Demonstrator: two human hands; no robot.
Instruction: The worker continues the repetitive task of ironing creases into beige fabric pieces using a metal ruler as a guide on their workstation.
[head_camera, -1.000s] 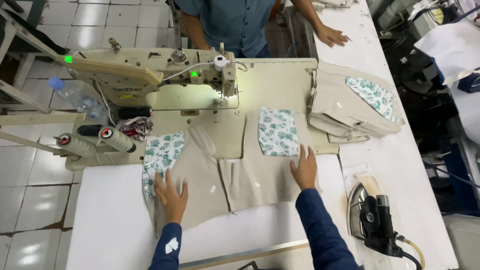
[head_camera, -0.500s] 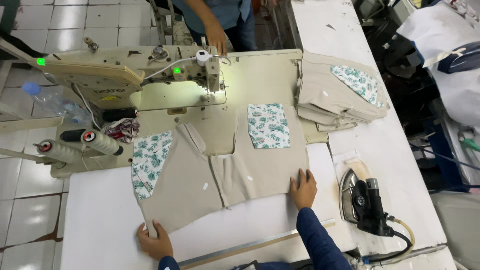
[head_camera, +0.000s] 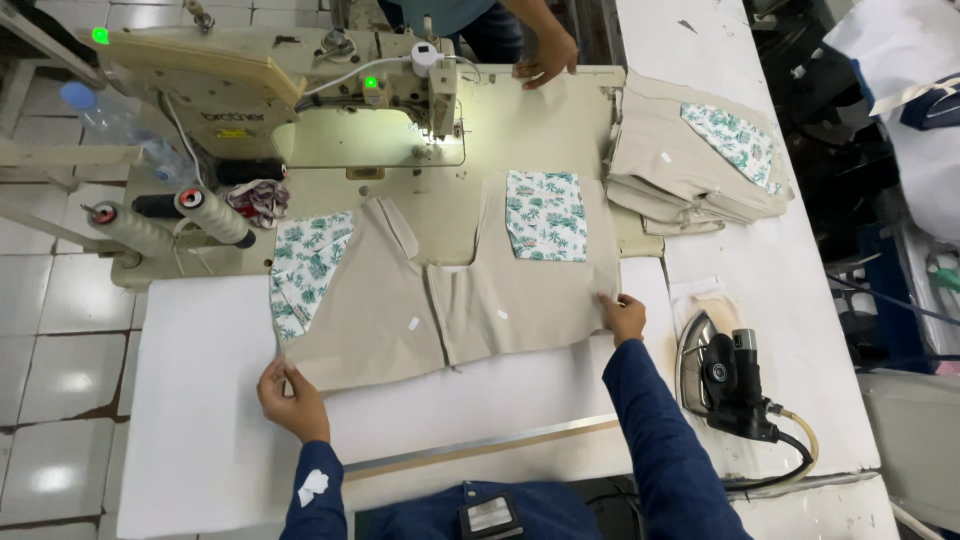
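Observation:
A beige garment piece (head_camera: 450, 300) with two leaf-print patches lies flat across the white table and the sewing machine bed. My left hand (head_camera: 288, 395) pinches its lower left corner. My right hand (head_camera: 624, 315) grips its lower right corner. One leaf-print patch (head_camera: 546, 214) sits at the upper right of the piece, the other (head_camera: 305, 268) along its left edge.
A cream sewing machine (head_camera: 300, 75) with a lit needle area stands at the back. A stack of similar beige pieces (head_camera: 690, 165) lies to the right. A black steam iron (head_camera: 735, 380) rests at my right. Thread cones (head_camera: 205, 212) stand left. Another person's hand (head_camera: 545, 62) rests on the far edge.
Both my hands slid down from the middle of the piece to its lower corners and took hold of them. The garment shifted slightly toward me. The other person's hand moved onto the machine table.

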